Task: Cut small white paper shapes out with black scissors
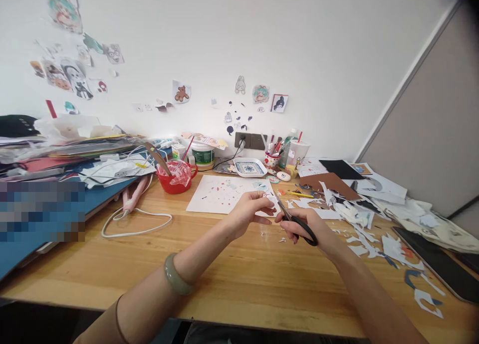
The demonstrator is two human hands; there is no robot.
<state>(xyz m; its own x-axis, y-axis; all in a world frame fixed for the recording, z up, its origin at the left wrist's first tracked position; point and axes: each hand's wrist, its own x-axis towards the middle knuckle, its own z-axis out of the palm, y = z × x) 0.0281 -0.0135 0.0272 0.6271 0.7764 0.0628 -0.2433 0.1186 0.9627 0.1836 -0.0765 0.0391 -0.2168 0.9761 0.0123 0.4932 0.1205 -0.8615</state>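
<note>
My left hand (pixel 251 212) pinches a small piece of paper (pixel 270 198) between thumb and fingers, above the middle of the desk. My right hand (pixel 304 225) is closed around the black handles of a pair of scissors (pixel 309 232). Their blades point up and to the left, right beside the paper piece; whether they touch it I cannot tell. Beneath and behind my hands lies a white sheet (pixel 220 197) with small coloured shapes on it. Tiny white scraps (pixel 282 240) are on the wood below the scissors.
To the left stand a red mug (pixel 175 184) and a pink device (pixel 133 194) with a looped white cord. A square plate (pixel 250 167) and a pen cup (pixel 272 159) are near the wall. Paper offcuts (pixel 368 244), brown paper (pixel 333 185) and a dark tablet (pixel 437 264) lie on the right.
</note>
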